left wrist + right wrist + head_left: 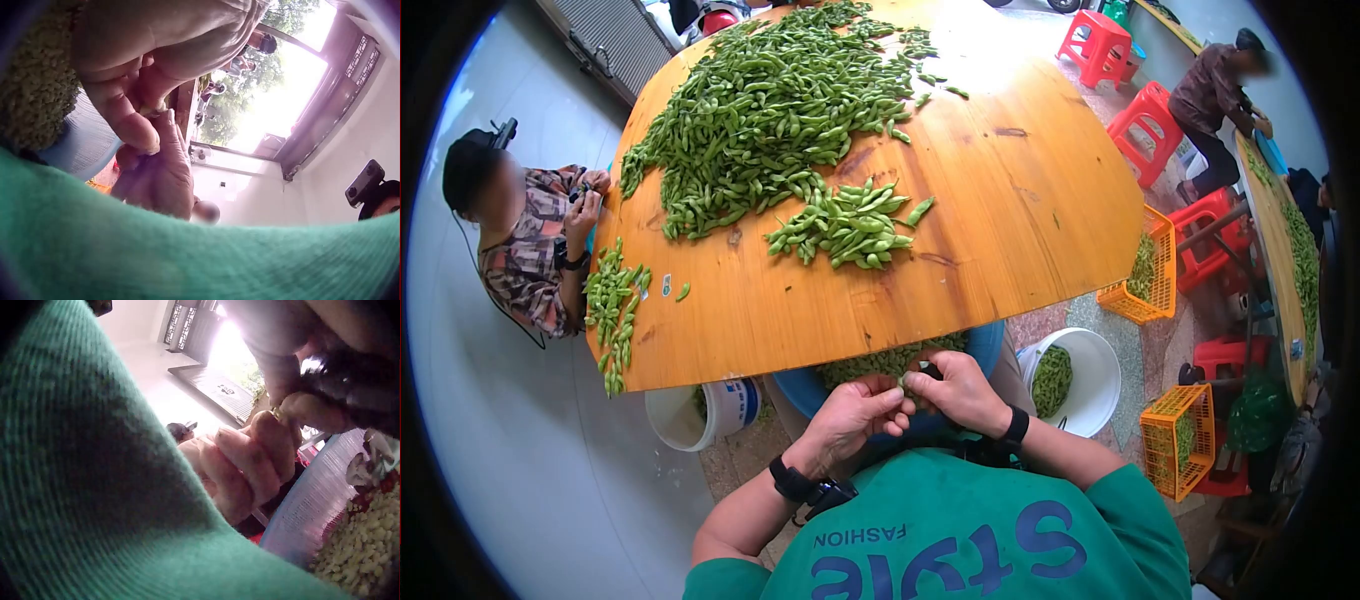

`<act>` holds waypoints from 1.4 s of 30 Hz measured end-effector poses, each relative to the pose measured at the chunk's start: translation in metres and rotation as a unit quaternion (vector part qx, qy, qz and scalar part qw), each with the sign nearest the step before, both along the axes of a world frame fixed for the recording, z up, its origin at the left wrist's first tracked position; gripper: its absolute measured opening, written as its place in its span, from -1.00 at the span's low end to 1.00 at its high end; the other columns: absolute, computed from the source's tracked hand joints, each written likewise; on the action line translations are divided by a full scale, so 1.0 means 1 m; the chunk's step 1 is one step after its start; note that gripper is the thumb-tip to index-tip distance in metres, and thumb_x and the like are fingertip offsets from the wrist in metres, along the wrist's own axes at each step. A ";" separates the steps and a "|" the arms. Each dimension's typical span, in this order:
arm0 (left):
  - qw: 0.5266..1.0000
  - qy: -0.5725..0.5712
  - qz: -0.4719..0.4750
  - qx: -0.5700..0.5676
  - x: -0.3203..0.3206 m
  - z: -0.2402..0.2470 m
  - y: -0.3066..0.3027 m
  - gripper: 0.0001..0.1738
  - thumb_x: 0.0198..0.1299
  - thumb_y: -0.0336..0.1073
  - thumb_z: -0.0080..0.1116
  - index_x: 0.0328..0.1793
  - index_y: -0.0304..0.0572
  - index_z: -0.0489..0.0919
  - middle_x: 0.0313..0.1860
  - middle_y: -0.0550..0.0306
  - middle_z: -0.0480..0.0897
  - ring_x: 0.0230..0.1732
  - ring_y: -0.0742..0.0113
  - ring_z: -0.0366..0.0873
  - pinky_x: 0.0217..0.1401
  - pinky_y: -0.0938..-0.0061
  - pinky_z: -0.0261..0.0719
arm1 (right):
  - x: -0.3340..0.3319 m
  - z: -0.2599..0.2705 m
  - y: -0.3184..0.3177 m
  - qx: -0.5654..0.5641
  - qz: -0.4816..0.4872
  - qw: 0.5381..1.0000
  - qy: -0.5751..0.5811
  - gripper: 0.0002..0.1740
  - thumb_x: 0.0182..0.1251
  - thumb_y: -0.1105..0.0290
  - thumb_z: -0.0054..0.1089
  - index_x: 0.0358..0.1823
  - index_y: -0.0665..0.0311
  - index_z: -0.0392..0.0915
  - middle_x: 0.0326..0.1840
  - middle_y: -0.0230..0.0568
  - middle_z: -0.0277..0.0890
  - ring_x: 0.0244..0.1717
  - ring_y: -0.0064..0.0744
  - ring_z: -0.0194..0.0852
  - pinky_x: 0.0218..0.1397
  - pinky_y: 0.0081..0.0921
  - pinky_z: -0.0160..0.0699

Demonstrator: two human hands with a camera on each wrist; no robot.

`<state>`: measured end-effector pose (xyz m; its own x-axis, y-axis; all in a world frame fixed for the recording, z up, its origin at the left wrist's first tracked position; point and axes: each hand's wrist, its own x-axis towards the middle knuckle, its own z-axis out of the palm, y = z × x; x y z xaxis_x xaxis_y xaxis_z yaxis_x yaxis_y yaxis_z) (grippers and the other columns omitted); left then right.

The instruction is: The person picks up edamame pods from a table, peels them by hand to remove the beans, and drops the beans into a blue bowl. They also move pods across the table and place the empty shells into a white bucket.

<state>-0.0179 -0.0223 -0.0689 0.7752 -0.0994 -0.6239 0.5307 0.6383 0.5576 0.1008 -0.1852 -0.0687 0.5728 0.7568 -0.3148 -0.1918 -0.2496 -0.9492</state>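
My left hand (855, 412) and right hand (962, 388) meet fingertip to fingertip just off the table's near edge. Between them they pinch a small green edamame pod (903, 381), mostly hidden by the fingers; only a pale bit of it (277, 414) shows in the right wrist view. Below the hands a blue basin (788, 392) holds many pale green shelled beans (362, 547), partly under the tabletop. On the wooden table (1020, 220) ahead, a small heap of edamame pods (845, 225) lies in front of a much larger pile (770, 110).
White buckets stand under the table edge, one at left (730, 412) and one with pods at right (1100, 380). Yellow crates (1165, 265) and red stools (1145, 130) line the right side. Another person (525, 235) sits at the table's left, beside scattered pods (612, 310).
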 end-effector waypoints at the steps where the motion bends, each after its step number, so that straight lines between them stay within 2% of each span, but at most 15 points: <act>1: 1.000 0.000 0.000 0.000 0.000 0.001 -0.001 -0.76 0.42 -0.32 0.10 0.05 -0.37 0.51 -0.20 0.05 0.68 -0.32 0.35 0.68 -0.27 0.52 0.72 | 0.001 0.001 0.001 -0.014 0.005 1.000 0.019 -0.78 0.34 0.37 0.17 -0.29 0.44 0.55 -0.57 -0.30 0.53 -0.56 -0.61 0.50 -0.50 -0.56 0.50; 3: 0.998 0.002 -0.006 0.058 0.000 0.004 -0.002 -0.79 0.40 -0.36 0.12 0.04 -0.37 0.51 -0.20 0.05 0.68 -0.31 0.36 0.68 -0.26 0.54 0.71 | 0.002 0.005 0.002 -0.019 0.004 0.999 0.046 -0.79 0.34 0.38 0.15 -0.31 0.44 0.53 -0.58 -0.29 0.53 -0.58 -0.59 0.49 -0.51 -0.56 0.49; 6: 0.996 0.005 0.000 0.086 -0.001 0.004 -0.003 -0.80 0.40 -0.37 0.12 0.01 -0.37 0.53 -0.20 0.05 0.67 -0.32 0.37 0.67 -0.26 0.55 0.70 | 0.005 0.006 0.002 -0.017 0.006 0.996 0.091 -0.81 0.32 0.40 0.12 -0.33 0.43 0.50 -0.56 -0.30 0.52 -0.60 -0.59 0.47 -0.52 -0.57 0.49; 10: 0.997 -0.004 0.013 0.073 -0.002 0.001 -0.001 -0.82 0.39 -0.37 0.13 -0.02 -0.38 0.54 -0.22 0.07 0.66 -0.33 0.39 0.65 -0.27 0.55 0.69 | 0.004 0.009 0.003 0.038 -0.003 0.989 0.146 -0.84 0.27 0.44 0.14 -0.25 0.44 0.48 -0.46 -0.30 0.52 -0.58 -0.62 0.43 -0.51 -0.61 0.48; 15: 0.985 -0.045 -0.044 0.158 -0.002 0.000 0.000 -0.82 0.39 -0.35 0.13 -0.03 -0.33 0.55 -0.26 0.16 0.62 -0.33 0.45 0.63 -0.27 0.55 0.68 | 0.004 0.008 0.002 0.025 0.007 0.994 0.108 -0.79 0.24 0.47 0.17 -0.15 0.45 0.49 -0.42 -0.32 0.50 -0.54 -0.63 0.44 -0.49 -0.63 0.48; 17: 0.984 -0.042 -0.037 0.170 -0.002 0.002 -0.002 -0.83 0.37 -0.35 0.16 -0.06 -0.33 0.55 -0.26 0.17 0.62 -0.33 0.47 0.62 -0.28 0.56 0.67 | 0.005 0.010 0.002 0.020 0.010 0.995 0.095 -0.77 0.23 0.47 0.17 -0.14 0.45 0.49 -0.43 -0.33 0.50 -0.53 -0.63 0.44 -0.48 -0.63 0.48; 19: 0.982 -0.039 -0.031 0.181 0.000 0.007 -0.008 -0.84 0.35 -0.36 0.19 -0.08 -0.32 0.55 -0.26 0.18 0.61 -0.33 0.49 0.61 -0.28 0.56 0.67 | 0.006 0.011 0.002 0.015 0.017 0.996 0.088 -0.75 0.26 0.48 0.23 -0.07 0.42 0.47 -0.36 -0.36 0.51 -0.52 -0.67 0.42 -0.47 -0.68 0.43; 21: 0.954 -0.077 -0.019 0.290 0.002 0.012 -0.016 -0.85 0.29 -0.40 0.25 -0.15 -0.33 0.54 -0.32 0.19 0.61 -0.34 0.52 0.60 -0.29 0.57 0.66 | 0.005 0.013 0.002 0.018 0.010 0.996 0.086 -0.76 0.25 0.47 0.22 -0.09 0.43 0.48 -0.34 -0.33 0.51 -0.52 -0.66 0.43 -0.47 -0.65 0.45; 22: 0.954 -0.076 -0.019 0.289 0.001 0.012 -0.015 -0.85 0.29 -0.40 0.25 -0.15 -0.33 0.54 -0.32 0.19 0.61 -0.34 0.52 0.60 -0.29 0.57 0.66 | 0.004 0.014 0.002 0.020 0.002 0.996 0.084 -0.76 0.23 0.47 0.20 -0.11 0.44 0.49 -0.33 -0.31 0.50 -0.52 -0.64 0.44 -0.47 -0.63 0.48; 24: 0.918 -0.112 -0.052 0.376 0.001 0.012 -0.012 -0.85 0.23 -0.43 0.30 -0.22 -0.32 0.53 -0.37 0.22 0.61 -0.36 0.53 0.59 -0.30 0.57 0.65 | 0.004 0.016 0.002 0.024 0.001 0.995 0.094 -0.76 0.24 0.47 0.21 -0.11 0.43 0.49 -0.31 -0.32 0.50 -0.52 -0.64 0.43 -0.47 -0.63 0.47; 28: 0.950 -0.091 -0.020 0.299 0.000 0.007 -0.011 -0.88 0.24 -0.44 0.29 -0.21 -0.33 0.57 -0.40 0.21 0.63 -0.38 0.50 0.61 -0.30 0.56 0.65 | 0.004 0.011 0.000 0.039 0.003 0.992 0.123 -0.75 0.26 0.46 0.23 -0.09 0.40 0.46 -0.32 -0.34 0.48 -0.53 -0.66 0.41 -0.48 -0.64 0.44; 30: 0.977 -0.067 -0.026 0.201 0.000 0.007 -0.005 -0.89 0.26 -0.43 0.27 -0.17 -0.33 0.60 -0.40 0.18 0.66 -0.38 0.47 0.63 -0.28 0.56 0.66 | 0.003 0.009 0.000 0.039 0.003 0.992 0.123 -0.75 0.27 0.46 0.23 -0.09 0.39 0.45 -0.33 -0.34 0.47 -0.53 -0.66 0.40 -0.49 -0.64 0.43; 37: 0.985 -0.073 -0.029 0.156 -0.004 0.004 -0.004 -0.88 0.33 -0.40 0.20 -0.12 -0.33 0.61 -0.40 0.16 0.67 -0.38 0.45 0.65 -0.26 0.55 0.67 | 0.001 0.010 -0.002 0.036 0.007 0.993 0.111 -0.74 0.30 0.41 0.26 -0.10 0.35 0.42 -0.38 -0.40 0.49 -0.52 -0.68 0.43 -0.49 -0.68 0.40; 42: 0.985 -0.070 -0.038 0.151 -0.006 0.005 -0.004 -0.80 0.41 -0.32 0.12 -0.04 -0.34 0.60 -0.29 0.12 0.67 -0.32 0.42 0.67 -0.23 0.53 0.69 | -0.002 0.003 -0.003 0.040 -0.002 0.995 0.087 -0.74 0.27 0.43 0.25 -0.09 0.35 0.42 -0.34 -0.39 0.51 -0.50 -0.69 0.44 -0.47 -0.69 0.43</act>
<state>-0.0236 -0.0268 -0.0643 0.8530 0.0132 -0.5217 0.4752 0.3938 0.7869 0.0988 -0.1880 -0.0661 0.5186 0.7808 -0.3485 -0.3561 -0.1733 -0.9182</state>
